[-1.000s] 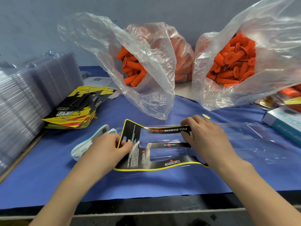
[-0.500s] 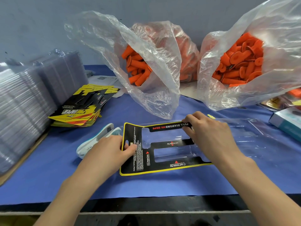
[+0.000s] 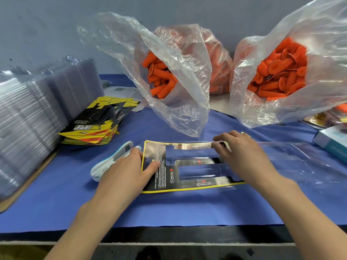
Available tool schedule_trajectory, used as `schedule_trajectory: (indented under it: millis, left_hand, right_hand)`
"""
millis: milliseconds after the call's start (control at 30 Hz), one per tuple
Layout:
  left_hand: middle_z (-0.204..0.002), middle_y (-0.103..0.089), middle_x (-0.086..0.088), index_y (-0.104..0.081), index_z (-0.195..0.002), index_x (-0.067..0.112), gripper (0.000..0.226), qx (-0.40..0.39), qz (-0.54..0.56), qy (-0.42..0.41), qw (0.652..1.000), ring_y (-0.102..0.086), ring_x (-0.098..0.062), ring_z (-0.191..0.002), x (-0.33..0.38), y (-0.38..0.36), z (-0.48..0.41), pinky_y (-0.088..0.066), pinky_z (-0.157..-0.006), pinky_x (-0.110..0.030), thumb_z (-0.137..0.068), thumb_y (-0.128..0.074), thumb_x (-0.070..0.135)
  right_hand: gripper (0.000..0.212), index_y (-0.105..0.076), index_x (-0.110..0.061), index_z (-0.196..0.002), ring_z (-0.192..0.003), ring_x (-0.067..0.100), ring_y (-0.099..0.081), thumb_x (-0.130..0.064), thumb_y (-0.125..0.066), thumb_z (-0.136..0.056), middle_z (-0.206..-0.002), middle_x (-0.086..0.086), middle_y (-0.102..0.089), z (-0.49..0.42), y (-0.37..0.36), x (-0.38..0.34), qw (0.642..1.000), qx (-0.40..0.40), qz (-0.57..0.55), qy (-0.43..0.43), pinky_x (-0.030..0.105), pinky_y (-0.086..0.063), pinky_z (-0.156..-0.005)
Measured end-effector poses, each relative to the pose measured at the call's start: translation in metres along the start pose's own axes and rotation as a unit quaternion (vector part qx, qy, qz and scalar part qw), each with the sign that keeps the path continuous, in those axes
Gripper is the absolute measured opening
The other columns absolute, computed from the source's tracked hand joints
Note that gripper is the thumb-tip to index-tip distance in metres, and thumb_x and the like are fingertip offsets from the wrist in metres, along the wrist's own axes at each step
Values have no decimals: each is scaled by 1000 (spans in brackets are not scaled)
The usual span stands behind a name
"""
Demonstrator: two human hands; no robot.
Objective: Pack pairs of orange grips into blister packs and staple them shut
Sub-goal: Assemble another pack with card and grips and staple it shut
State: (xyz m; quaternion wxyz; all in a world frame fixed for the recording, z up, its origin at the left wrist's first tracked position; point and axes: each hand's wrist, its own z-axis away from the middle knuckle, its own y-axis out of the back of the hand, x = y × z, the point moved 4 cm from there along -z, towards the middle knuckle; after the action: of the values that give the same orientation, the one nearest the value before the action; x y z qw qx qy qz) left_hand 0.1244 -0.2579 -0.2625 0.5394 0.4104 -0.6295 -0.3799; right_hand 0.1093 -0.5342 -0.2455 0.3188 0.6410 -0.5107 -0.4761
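Note:
A black card insert with a yellow border (image 3: 167, 177) lies flat in the left half of an opened clear blister pack (image 3: 293, 162) on the blue mat. My left hand (image 3: 127, 171) presses its thumb on the card's left end. My right hand (image 3: 242, 152) pinches the card's far edge near the middle. Orange grips fill two clear plastic bags, one at the back centre (image 3: 159, 79) and one at the back right (image 3: 281, 76). A white and grey stapler (image 3: 110, 162) lies just left of the card, partly under my left hand.
A tall stack of empty clear blister packs (image 3: 28, 117) fills the left side. A pile of yellow and black card inserts (image 3: 97, 124) lies beside it. A teal and white box (image 3: 332, 141) sits at the right edge. The table's front edge (image 3: 169, 239) runs below my forearms.
The curled card has been pressed flat into the blister half. My left thumb has slid further onto its left end. The view has shifted so everything sits slightly lower right.

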Motion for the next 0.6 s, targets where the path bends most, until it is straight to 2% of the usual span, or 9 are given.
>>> schedule_trajectory:
  millis: [100,200,300,367,467,600]
  left_hand:
    - [-89,-66,6,-37,-96,31,44,30,-54,-4,998,-65,-25,-88,0,3,3,-44,-61,-35,-86,-40,73]
    - [-107,-67,9,-34,-105,33,47,67,-114,-16,991,-68,-23,-93,1,6,6,-41,-59,-34,-85,-33,76]
    - [-108,-54,8,-40,-109,33,45,75,-65,-25,995,-63,-25,-98,3,8,7,-37,-62,-35,-86,-36,72]
    - [-108,-45,7,-46,-117,30,46,90,-18,-71,993,-57,-24,-104,10,12,7,-41,-69,-37,-88,-40,65]
    - [-122,-48,7,-53,-121,27,46,89,35,-199,975,-50,-20,-109,31,16,12,-44,-90,-38,-91,-43,60]
    - [-151,-33,16,-45,-137,37,64,-21,25,-281,959,-29,-7,-138,55,2,18,-22,-114,-26,-87,-30,74]
  right_hand:
    - [24,-68,-27,-114,-104,26,-56,-33,-49,-101,-112,-2,-64,3,6,6,994,-4,-105,-9,35,-41,-82]
    - [26,-67,-23,-119,-114,23,-54,-25,-49,-101,-122,-2,-62,8,11,14,994,-3,-106,-5,33,-41,-91]
    - [30,-64,-19,-125,-123,19,-50,-19,-45,-102,-131,0,-56,13,9,23,992,-23,-120,-12,24,-34,-92]
    - [31,-62,-19,-127,-125,15,-48,-17,-42,-103,-133,-1,-54,14,8,29,990,-41,-136,-18,18,-30,-88]
    - [31,-62,-19,-127,-126,15,-47,-14,-43,-103,-133,0,-54,15,9,34,989,-44,-139,-13,16,-29,-91]
    - [32,-60,-21,-132,-134,20,-39,-23,-45,-103,-142,3,-49,16,5,35,991,-81,-107,-1,19,-26,-100]
